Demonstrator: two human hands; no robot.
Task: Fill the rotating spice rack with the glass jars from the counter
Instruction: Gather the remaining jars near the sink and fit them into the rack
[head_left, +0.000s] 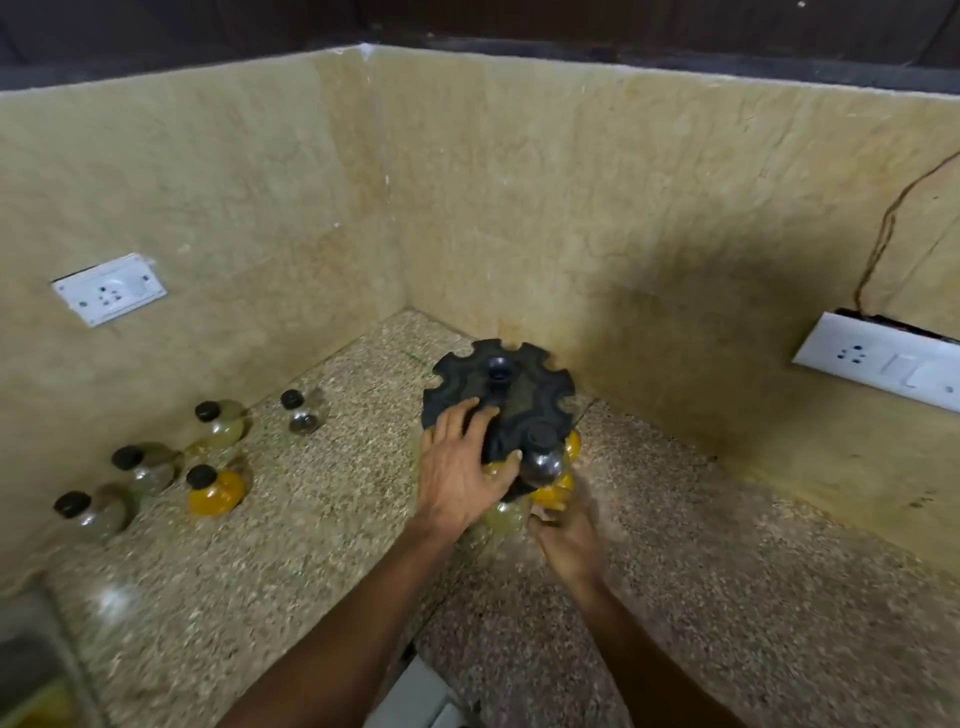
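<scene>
Black plastic, the rack stands in the counter corner with jars hung under its near rim. The left hand lies flat on the rack's top, fingers straight and slightly spread. The right hand is blurred below the rim at a yellow jar; its fingers cannot be told. Five jars stand on the counter, well left.

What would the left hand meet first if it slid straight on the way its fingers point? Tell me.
The left hand lies on the black spice rack, fingers aimed up-right at its central knob. That knob probably comes first, though depth is unclear.
</scene>
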